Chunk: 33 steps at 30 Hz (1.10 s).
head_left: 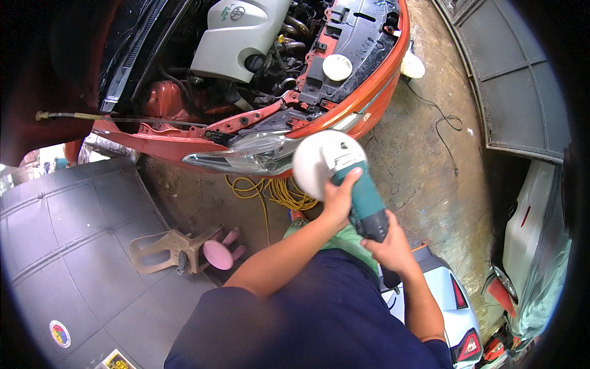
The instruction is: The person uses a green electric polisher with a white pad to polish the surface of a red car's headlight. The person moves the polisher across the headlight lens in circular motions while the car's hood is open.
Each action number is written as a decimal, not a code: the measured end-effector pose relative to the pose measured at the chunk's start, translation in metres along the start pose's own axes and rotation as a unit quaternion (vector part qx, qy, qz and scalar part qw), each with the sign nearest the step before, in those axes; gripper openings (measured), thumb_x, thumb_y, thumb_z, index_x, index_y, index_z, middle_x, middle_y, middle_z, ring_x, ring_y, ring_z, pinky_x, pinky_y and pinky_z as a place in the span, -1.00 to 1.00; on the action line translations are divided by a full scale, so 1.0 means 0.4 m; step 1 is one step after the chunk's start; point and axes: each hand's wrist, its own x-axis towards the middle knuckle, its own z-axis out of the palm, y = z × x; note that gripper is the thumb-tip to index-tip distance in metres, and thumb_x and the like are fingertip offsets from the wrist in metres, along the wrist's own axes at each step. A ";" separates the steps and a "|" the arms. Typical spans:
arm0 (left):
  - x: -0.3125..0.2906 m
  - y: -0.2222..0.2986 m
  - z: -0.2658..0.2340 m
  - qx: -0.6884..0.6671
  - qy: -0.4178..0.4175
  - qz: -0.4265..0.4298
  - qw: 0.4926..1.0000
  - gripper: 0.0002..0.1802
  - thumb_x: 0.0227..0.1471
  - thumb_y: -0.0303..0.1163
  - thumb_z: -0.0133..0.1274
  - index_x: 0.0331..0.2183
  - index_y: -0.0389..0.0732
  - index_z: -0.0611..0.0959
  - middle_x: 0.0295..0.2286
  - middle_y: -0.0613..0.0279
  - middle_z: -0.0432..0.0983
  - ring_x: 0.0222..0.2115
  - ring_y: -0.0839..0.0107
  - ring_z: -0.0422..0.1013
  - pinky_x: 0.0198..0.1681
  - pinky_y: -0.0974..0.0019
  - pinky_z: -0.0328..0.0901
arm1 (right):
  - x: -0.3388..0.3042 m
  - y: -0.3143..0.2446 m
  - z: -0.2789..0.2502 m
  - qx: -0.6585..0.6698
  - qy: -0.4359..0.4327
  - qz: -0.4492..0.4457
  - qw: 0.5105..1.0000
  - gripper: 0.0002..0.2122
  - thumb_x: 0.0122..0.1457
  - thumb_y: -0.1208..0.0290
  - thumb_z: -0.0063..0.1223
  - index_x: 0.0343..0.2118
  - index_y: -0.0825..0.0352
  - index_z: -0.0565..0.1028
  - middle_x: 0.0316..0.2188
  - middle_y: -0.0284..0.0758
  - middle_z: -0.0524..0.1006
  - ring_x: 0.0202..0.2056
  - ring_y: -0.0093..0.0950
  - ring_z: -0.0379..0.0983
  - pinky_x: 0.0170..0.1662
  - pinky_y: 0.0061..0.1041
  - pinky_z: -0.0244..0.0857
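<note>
With both hands I hold a teal and black power polisher (367, 194) fitted with a round white pad (310, 165). My left hand (338, 198) grips it at the front, just behind the head. Farther back, my right hand (392, 245) is wrapped round the black rear end. The pad overlaps the end of the headlight (261, 154) on a red car (153, 142); whether it touches the lens or bumper, I cannot tell.
The car's bonnet is raised over a grey engine cover (243, 37). A round white lid-like piece (337, 67) rests on the front panel. Coiled yellow hose (286, 194) lies on the floor below. A chair (163, 252), a pink stool (218, 254) and a white-blue motorcycle (452, 307) stand close by.
</note>
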 end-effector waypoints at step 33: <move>-0.095 0.206 -0.239 0.003 0.121 0.094 0.988 -0.26 0.14 0.00 0.36 0.10 -0.35 0.50 -0.16 0.10 0.56 -0.25 0.30 0.58 -0.14 0.18 0.54 | 0.057 -0.190 0.150 -0.030 -0.155 -0.082 0.984 -0.03 0.04 0.22 0.46 0.39 0.56 0.08 -0.03 0.26 0.59 0.04 0.11 0.60 0.15 -0.17 0.45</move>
